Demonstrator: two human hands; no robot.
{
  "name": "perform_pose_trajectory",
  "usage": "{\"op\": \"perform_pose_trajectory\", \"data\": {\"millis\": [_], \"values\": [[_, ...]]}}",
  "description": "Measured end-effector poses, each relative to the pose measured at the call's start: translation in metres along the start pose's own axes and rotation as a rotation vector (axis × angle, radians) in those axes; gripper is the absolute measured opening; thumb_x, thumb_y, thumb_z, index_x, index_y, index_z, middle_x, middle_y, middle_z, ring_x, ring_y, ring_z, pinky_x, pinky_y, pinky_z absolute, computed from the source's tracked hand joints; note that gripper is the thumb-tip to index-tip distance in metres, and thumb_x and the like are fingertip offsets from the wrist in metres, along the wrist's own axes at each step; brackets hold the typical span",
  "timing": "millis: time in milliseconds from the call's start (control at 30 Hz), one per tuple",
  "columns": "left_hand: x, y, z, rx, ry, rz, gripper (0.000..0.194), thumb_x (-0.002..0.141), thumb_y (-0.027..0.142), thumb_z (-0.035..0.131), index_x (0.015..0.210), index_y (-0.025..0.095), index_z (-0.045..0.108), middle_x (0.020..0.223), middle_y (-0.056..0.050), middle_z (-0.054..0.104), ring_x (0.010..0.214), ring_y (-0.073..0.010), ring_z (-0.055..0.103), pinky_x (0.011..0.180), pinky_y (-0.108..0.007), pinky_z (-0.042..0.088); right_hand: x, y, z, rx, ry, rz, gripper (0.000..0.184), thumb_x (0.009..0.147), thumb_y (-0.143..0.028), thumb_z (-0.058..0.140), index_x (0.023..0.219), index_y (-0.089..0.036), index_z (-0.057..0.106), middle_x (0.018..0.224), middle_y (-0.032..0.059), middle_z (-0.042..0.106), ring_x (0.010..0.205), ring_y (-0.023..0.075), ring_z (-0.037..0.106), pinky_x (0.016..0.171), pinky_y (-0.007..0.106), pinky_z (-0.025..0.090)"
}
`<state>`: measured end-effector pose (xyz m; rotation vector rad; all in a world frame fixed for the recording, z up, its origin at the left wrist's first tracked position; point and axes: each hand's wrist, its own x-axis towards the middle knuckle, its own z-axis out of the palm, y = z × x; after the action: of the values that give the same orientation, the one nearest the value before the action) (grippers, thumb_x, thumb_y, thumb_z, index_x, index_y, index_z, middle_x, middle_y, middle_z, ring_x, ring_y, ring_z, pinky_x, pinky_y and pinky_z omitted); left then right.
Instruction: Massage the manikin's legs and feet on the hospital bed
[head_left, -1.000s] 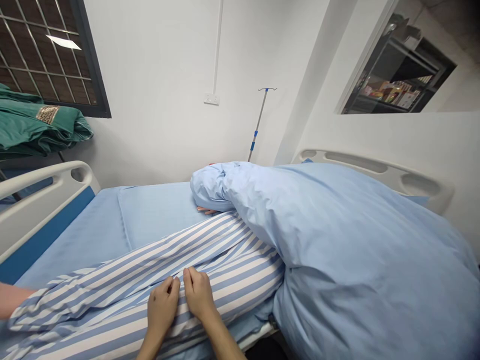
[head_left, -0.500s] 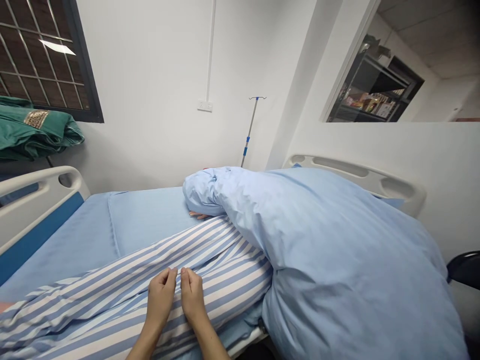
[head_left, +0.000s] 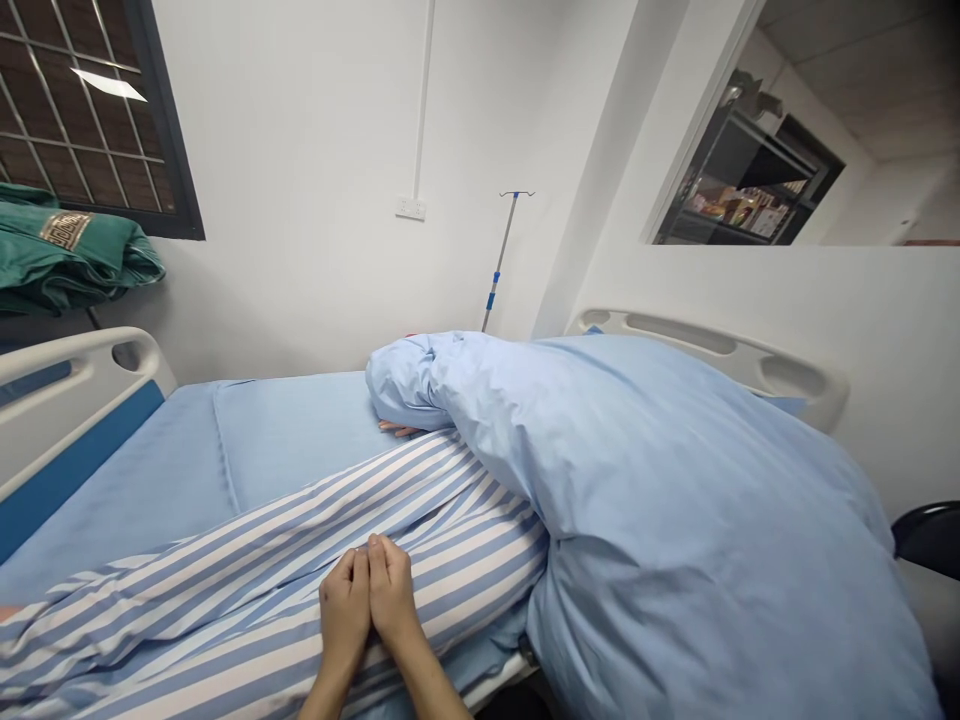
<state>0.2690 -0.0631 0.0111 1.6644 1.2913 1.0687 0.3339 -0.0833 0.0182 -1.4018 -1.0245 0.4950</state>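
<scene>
My left hand (head_left: 345, 600) and my right hand (head_left: 391, 590) are side by side over the striped trouser leg (head_left: 480, 575) of a person lying on the bed. Both have their fingers curled in, thumbs uppermost, and they touch each other along the thumb side. I see nothing held in either one; the palms are hidden. Whether they rest on the cloth or hover just above it, I cannot tell. A blue quilt (head_left: 660, 500) covers the lying person's upper body, and a few fingers of that person's hand (head_left: 396, 429) show at its edge.
Beneath the person is a blue mattress (head_left: 300, 425). Cream bed boards stand at the left (head_left: 142, 350) and right (head_left: 787, 375) ends. Behind the bed rises an IV pole (head_left: 501, 260). Green cloth (head_left: 82, 255) hangs under the barred window. A black seat (head_left: 930, 535) is at far right.
My left hand has moved right and slightly down, closing the small gap to my right hand. The right hand has shifted slightly right. The quilt and trousers look the same.
</scene>
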Motion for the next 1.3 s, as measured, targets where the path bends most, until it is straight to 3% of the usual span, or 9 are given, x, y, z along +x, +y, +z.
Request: {"op": "perform_pose_trajectory", "data": {"millis": [300, 567, 767, 967, 1033, 1300], "values": [[-0.001, 0.002, 0.001, 0.103, -0.042, 0.051, 0.031, 0.078, 0.037, 0.040, 0.052, 0.019, 0.042, 0.047, 0.003, 0.045, 0.050, -0.0104, 0.038, 0.051, -0.023, 0.026, 0.009, -0.044, -0.030, -0.349, -0.106, -0.196, 0.039, 0.090, -0.031, 0.032, 0.055, -0.018, 0.044, 0.049, -0.0037, 0.040, 0.048, 0.0089, 0.036, 0.049, 0.024, 0.021], [-0.005, 0.010, 0.003, 0.150, 0.000, 0.066, 0.036, 0.079, 0.037, 0.037, 0.049, 0.019, 0.036, 0.044, 0.005, 0.036, 0.049, -0.0092, 0.034, 0.052, -0.023, 0.025, 0.001, -0.004, -0.033, -0.493, -0.089, -0.177, 0.037, 0.091, -0.031, 0.029, 0.062, -0.018, 0.049, 0.052, -0.0010, 0.049, 0.050, 0.0106, 0.042, 0.053, 0.025, 0.022], [0.001, 0.016, 0.006, 0.032, -0.063, 0.010, 0.035, 0.077, 0.040, 0.040, 0.049, 0.019, 0.037, 0.047, 0.005, 0.037, 0.051, -0.0097, 0.035, 0.052, -0.023, 0.027, 0.002, -0.003, -0.035, -0.384, -0.027, -0.162, 0.039, 0.092, -0.031, 0.029, 0.060, -0.018, 0.047, 0.051, -0.0022, 0.045, 0.049, 0.0097, 0.040, 0.052, 0.024, 0.022], [0.008, 0.053, 0.014, -0.296, -0.071, -0.032, 0.037, 0.077, 0.041, 0.043, 0.049, 0.020, 0.030, 0.046, 0.006, 0.028, 0.048, -0.0080, 0.029, 0.047, -0.022, 0.027, 0.007, 0.002, -0.039, -0.165, 0.012, -0.115, 0.039, 0.090, -0.035, 0.031, 0.057, -0.018, 0.042, 0.052, -0.0032, 0.041, 0.051, 0.0096, 0.037, 0.050, 0.022, 0.026], [0.007, 0.056, 0.021, -0.347, -0.037, -0.041, 0.038, 0.078, 0.041, 0.043, 0.049, 0.021, 0.029, 0.046, 0.007, 0.027, 0.047, -0.0080, 0.028, 0.046, -0.022, 0.027, 0.007, 0.002, -0.040, -0.107, 0.016, -0.098, 0.038, 0.090, -0.035, 0.032, 0.057, -0.018, 0.042, 0.052, -0.0034, 0.040, 0.052, 0.0096, 0.037, 0.050, 0.022, 0.027], [-0.008, 0.028, 0.040, -0.046, 0.019, 0.041, 0.035, 0.081, 0.040, 0.037, 0.052, 0.020, 0.041, 0.047, 0.003, 0.046, 0.048, -0.0105, 0.040, 0.051, -0.024, 0.029, 0.007, 0.004, -0.042, 0.029, 0.065, -0.037, 0.033, 0.087, -0.036, 0.038, 0.058, -0.019, 0.038, 0.053, -0.0040, 0.039, 0.051, 0.0097, 0.036, 0.049, 0.022, 0.030]]}}
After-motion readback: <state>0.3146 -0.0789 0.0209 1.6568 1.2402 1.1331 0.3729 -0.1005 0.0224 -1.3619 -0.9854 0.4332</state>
